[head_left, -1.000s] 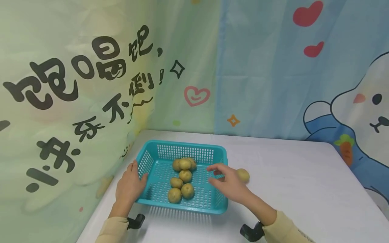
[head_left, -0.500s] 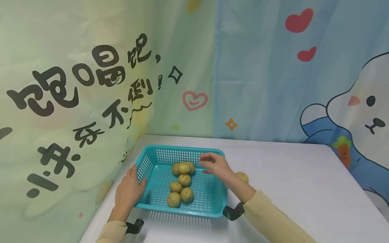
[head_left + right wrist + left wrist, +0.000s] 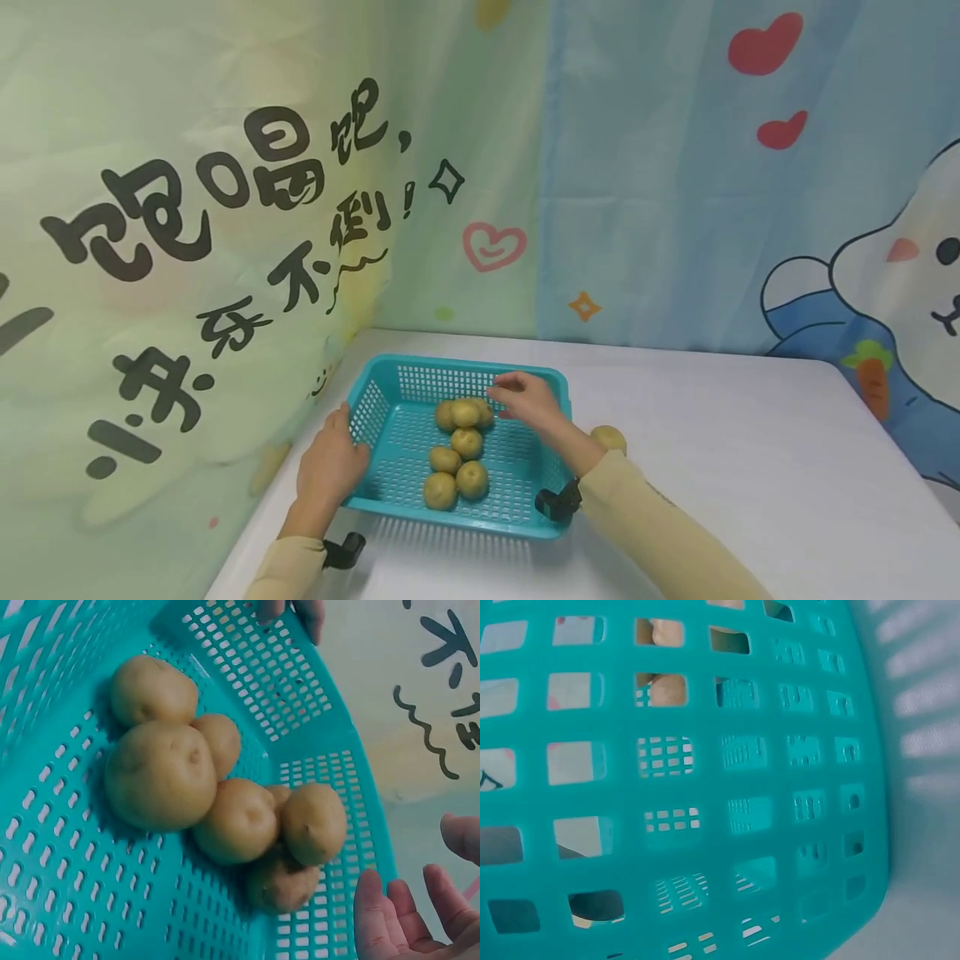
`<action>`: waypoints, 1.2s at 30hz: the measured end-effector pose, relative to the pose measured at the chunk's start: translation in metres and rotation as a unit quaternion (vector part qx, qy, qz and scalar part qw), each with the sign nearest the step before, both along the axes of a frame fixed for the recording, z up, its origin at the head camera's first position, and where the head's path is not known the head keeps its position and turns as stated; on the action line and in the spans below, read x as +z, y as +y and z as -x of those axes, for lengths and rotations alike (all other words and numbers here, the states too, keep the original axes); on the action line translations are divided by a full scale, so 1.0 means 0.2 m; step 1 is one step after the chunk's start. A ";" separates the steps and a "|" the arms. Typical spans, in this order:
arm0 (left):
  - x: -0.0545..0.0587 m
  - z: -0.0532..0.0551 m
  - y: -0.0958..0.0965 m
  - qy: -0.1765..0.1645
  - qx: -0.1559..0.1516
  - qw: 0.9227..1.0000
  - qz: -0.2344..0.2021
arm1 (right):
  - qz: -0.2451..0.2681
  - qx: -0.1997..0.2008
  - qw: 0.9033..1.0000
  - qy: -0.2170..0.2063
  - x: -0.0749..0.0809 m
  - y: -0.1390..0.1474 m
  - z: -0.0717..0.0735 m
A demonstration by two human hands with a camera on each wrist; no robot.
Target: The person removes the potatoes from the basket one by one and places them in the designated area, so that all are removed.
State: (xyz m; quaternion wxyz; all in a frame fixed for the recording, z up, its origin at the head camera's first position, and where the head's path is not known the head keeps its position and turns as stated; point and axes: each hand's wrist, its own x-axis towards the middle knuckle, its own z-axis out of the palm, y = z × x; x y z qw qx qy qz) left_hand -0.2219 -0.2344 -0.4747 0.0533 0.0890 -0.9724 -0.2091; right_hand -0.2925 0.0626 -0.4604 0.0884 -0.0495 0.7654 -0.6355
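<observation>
A turquoise plastic basket [image 3: 397, 425] with perforated walls stands on the table, holding several potatoes [image 3: 472, 481]. My left hand [image 3: 330, 462] grips its left rim, thumb on the inner side; the right wrist view catches some of those fingers [image 3: 307, 615] at the rim. Over the basket's back right part hovers my right hand [image 3: 528, 402], fingers loosely bent and nothing in them, just right of the back group of potatoes [image 3: 465, 412], where one lies on top of others. Only the basket's outer wall [image 3: 705, 787] fills the left wrist view, with potatoes showing through its holes.
One more potato [image 3: 609, 437] lies on the white table [image 3: 720, 450] right of the basket, partly behind my right forearm. Printed cloth curtains [image 3: 637, 208] hang along the left and back of the table.
My right hand has moved left and away from me, from the basket's right side to above its back part. The left hand keeps its place on the rim, and the potatoes lie as before.
</observation>
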 end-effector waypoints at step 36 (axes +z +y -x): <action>-0.01 0.01 0.01 0.004 0.017 1.000 0.000 | -0.236 0.090 0.960 0.121 -0.12 -0.22 0.02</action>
